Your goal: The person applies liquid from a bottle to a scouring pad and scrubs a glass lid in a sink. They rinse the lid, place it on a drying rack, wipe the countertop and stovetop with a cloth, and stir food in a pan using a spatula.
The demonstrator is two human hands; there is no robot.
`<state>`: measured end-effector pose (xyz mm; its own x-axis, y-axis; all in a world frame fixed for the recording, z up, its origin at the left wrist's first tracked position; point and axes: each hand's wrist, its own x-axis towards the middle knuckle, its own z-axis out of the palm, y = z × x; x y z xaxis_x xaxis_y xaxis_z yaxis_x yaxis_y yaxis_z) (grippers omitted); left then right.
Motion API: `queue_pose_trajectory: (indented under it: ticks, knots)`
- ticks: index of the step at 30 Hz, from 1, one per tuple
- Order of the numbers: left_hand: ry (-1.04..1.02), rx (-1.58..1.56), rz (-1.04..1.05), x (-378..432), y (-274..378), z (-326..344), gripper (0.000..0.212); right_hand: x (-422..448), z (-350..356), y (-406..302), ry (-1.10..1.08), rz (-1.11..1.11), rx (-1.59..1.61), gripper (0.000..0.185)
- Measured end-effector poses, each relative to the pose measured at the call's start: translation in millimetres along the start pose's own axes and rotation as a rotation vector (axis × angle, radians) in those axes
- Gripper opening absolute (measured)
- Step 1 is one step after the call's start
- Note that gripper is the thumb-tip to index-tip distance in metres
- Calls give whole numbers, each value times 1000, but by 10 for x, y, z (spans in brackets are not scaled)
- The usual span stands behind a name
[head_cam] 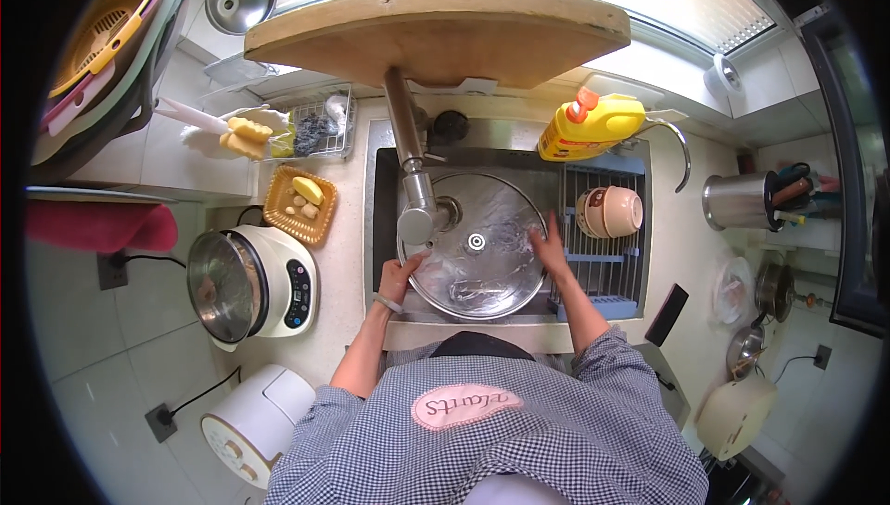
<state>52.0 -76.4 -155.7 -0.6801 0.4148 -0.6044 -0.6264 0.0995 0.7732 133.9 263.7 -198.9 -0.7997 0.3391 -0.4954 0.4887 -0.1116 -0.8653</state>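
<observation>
A large round glass pot lid [487,276] with a metal rim lies under the faucet [417,189], over the basin of the sink [386,227]. Gripping its left rim is my left hand [398,279], with the thumb over the glass and a pale bangle on the wrist. On the opposite side, my right hand [550,248] holds the right rim, thumb towards the glass and fingers along the edge. The faucet's head covers the upper left part of the lid. Whether water is running cannot be made out.
Right of the lid, a drying rack [598,282] bears stacked bowls [612,212]. Behind stands a yellow detergent bottle [594,126]. A wooden board [445,39] overhangs the faucet. To the left are a wicker basket [285,220] and an electric cooker [274,282]; a phone [666,315] lies at right.
</observation>
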Motion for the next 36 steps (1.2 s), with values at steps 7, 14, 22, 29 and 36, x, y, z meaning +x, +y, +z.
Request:
queue_pose_trajectory:
  ticks: [7, 14, 22, 29, 36]
  knots:
    - [147, 287, -42, 684, -169, -17, 36, -322, -190, -659, -172, 184, 572, 40]
    - [239, 1278, 55, 1335, -347, 787, 51, -864, 166, -676, -86, 63, 549, 52]
    - [20, 891, 661, 1141, 23, 1800, 60, -890, 566, -652, -43, 37, 578, 55]
    - [-550, 912, 593, 194, -60, 1327, 59, -651, 326, -462, 95, 13, 667, 56]
    - [269, 1363, 167, 960, -751, -7, 58, -805, 120, -786, -60, 113, 718, 57]
